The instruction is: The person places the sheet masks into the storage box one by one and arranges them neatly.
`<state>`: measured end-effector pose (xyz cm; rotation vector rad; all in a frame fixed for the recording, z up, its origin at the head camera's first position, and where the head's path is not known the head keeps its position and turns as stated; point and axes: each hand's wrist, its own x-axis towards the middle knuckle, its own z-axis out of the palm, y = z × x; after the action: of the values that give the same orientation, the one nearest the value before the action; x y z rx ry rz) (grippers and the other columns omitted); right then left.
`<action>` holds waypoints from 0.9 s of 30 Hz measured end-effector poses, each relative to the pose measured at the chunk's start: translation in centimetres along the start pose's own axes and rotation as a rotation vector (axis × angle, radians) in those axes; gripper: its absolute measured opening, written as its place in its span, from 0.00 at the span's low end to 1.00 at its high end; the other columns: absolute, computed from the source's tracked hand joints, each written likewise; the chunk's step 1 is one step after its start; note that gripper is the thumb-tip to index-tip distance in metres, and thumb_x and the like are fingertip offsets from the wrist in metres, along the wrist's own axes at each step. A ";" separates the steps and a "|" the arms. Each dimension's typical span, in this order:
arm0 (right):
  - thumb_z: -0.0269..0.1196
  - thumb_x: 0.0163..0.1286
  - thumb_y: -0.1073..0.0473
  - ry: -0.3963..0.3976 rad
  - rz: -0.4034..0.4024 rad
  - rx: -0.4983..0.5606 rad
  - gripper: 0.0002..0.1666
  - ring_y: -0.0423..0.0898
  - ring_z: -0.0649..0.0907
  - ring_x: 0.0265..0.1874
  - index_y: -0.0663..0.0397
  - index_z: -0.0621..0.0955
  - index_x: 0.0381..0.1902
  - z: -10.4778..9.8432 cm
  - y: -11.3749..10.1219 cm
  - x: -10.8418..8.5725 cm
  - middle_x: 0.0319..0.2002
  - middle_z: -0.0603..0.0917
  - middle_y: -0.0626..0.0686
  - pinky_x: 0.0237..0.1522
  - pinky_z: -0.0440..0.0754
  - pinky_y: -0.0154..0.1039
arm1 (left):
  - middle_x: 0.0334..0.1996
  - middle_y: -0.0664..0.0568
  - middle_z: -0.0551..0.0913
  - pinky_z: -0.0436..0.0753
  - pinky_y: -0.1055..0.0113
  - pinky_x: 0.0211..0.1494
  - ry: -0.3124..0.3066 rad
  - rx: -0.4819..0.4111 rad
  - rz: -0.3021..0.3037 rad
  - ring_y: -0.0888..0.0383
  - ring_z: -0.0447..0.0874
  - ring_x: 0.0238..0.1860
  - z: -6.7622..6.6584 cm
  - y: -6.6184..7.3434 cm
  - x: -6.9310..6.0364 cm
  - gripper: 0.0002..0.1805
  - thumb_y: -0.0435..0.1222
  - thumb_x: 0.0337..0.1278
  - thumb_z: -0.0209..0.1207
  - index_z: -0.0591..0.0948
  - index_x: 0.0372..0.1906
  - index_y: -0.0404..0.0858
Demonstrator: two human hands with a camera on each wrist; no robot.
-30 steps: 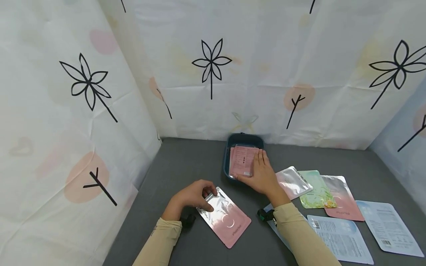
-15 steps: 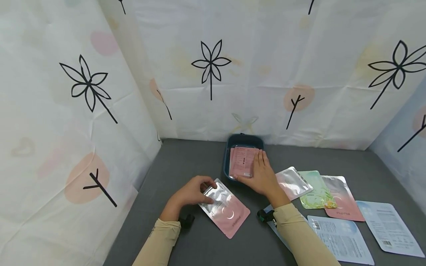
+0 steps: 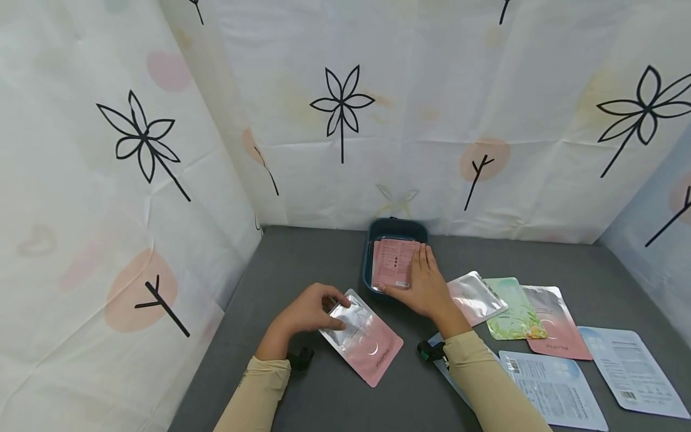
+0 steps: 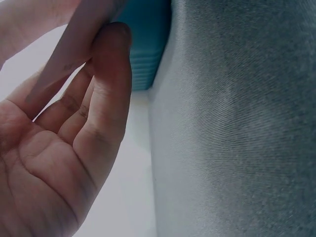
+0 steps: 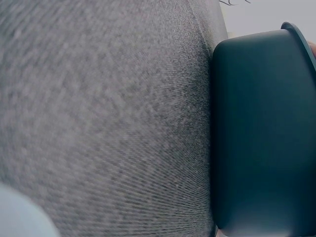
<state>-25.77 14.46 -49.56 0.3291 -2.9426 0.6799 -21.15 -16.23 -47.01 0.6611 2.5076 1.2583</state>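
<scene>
Left hand [image 3: 312, 309]: we pinch the pouch [image 3: 369, 345] by its silver end, over the desk [image 3: 318, 258] near the bin [image 3: 396, 226] | Right hand [image 3: 423, 287]: ours rests straight-fingered across the packs [image 3: 394, 263], pressure hard to tell | Risk: one-end pinch could let the pouch swing or slip.

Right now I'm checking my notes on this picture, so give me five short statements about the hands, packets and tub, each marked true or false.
1. The left hand pinches a silver-pink packet. True.
2. The right hand is at the edge of the tub. True.
3. The tub is empty. False: pink packets lie in it.
4. In the head view, the green packet lies to the right of the tub. True.
5. The left hand's packet is inside the tub. False: it is outside, nearer the head camera.
</scene>
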 end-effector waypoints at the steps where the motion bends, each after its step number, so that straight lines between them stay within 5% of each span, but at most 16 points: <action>1: 0.66 0.61 0.19 0.001 -0.001 -0.003 0.79 0.66 0.43 0.86 0.71 0.47 0.84 0.0 0.0 0.0 0.86 0.44 0.69 0.85 0.50 0.63 | 0.47 0.52 0.89 0.84 0.64 0.47 0.003 -0.003 0.003 0.55 0.83 0.42 -0.1 0.1 0.0 0.20 0.32 0.47 0.81 0.91 0.48 0.43; 27: 0.66 0.59 0.19 0.014 -0.008 -0.012 0.80 0.67 0.47 0.86 0.73 0.48 0.83 -0.3 -0.4 -0.2 0.85 0.45 0.71 0.84 0.53 0.62 | 0.48 0.49 0.89 0.84 0.64 0.43 0.111 -0.004 0.014 0.56 0.82 0.41 -2.3 -0.4 -1.2 0.18 0.33 0.52 0.79 0.90 0.49 0.40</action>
<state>-25.44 14.29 -49.14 0.3335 -2.9298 0.6604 -21.21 -18.58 -45.98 0.6256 2.5923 1.3395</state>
